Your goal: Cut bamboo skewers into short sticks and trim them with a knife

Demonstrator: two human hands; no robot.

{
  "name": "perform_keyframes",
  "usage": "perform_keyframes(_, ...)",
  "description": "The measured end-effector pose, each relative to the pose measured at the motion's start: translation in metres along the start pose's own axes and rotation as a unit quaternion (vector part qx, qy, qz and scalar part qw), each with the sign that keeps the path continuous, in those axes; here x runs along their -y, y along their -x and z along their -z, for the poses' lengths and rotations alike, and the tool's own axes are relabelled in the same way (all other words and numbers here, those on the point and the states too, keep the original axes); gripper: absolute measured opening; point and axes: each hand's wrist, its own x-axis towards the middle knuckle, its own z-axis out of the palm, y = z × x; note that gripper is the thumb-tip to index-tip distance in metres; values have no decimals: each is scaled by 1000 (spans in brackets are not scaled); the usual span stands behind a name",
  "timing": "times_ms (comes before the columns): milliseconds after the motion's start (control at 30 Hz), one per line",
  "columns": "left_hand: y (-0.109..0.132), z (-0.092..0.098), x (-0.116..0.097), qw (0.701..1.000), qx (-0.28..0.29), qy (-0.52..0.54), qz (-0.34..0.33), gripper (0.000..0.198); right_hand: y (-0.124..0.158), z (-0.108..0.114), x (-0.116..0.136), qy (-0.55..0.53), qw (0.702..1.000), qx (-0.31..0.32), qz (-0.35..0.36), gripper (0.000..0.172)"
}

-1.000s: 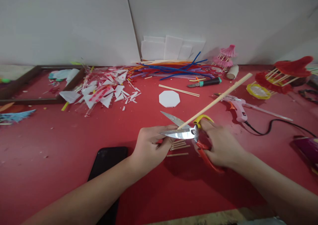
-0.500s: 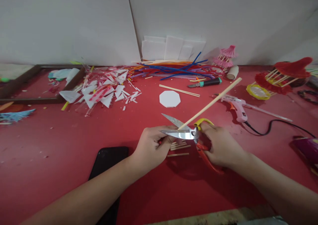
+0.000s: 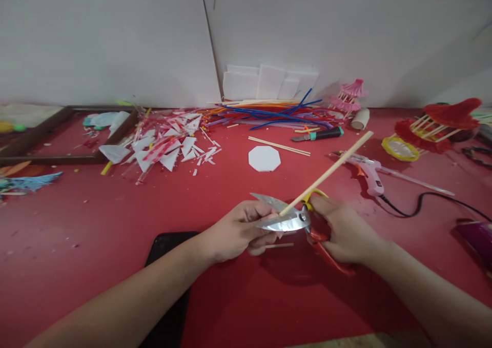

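My left hand [image 3: 240,231] is closed on the lower end of a pale wooden stick [image 3: 326,172], which slants up to the right. In my right hand [image 3: 346,230] is a pair of scissors [image 3: 286,222] with one yellow and one red handle. The blades lie apart around the stick, close to my left fingertips. Under the hands a short cut piece of stick [image 3: 280,245] lies on the red table [image 3: 230,307]; other pieces there are mostly hidden. Beyond the hands lies a white octagonal piece [image 3: 264,159], with two thin sticks [image 3: 279,146] behind it.
A pink glue gun [image 3: 371,176] with a black cord lies at right, near a red-roofed model [image 3: 442,125]. A cutter knife [image 3: 319,134] and coloured pipe cleaners [image 3: 269,113] are at the back. White scraps [image 3: 169,145] cover the left back; a black phone [image 3: 169,245] is under my left forearm.
Both hands, the scissors and the stick sit slightly lower in view. The scissor blades have come closer together around the stick, and my left fingers have shifted. The whole scene has dropped a little.
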Motion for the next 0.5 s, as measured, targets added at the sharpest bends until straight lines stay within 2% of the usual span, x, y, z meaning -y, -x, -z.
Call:
perform_keyframes(100,3,2,-1,995,92,40,24,32,1,2,-3,-2,999,-12,52,14)
perform_keyframes(167,2,1,0,993,110,31,26,30,1,2,-5,3,998,-15,59,14)
perform_keyframes(233,0,-2,2,998,47,-29,-18,24,-1,2,-4,9,1000,-2,23,13)
perform_keyframes(267,-1,-4,3,994,-8,-88,-58,21,-2,2,-3,13,1000,7,-6,13)
perform_keyframes(300,-3,-6,4,977,-71,-166,-112,20,-3,1,-1,17,999,12,-36,14)
perform_keyframes(400,-5,-11,7,871,-208,-392,-211,23,-5,-3,8,26,995,9,-98,16)
perform_keyframes(433,-4,-12,7,839,-233,-440,-221,23,-5,-4,12,26,994,4,-108,15)
perform_keyframes(500,-3,-13,7,796,-264,-494,-229,22,-4,-8,17,22,993,-5,-117,14)
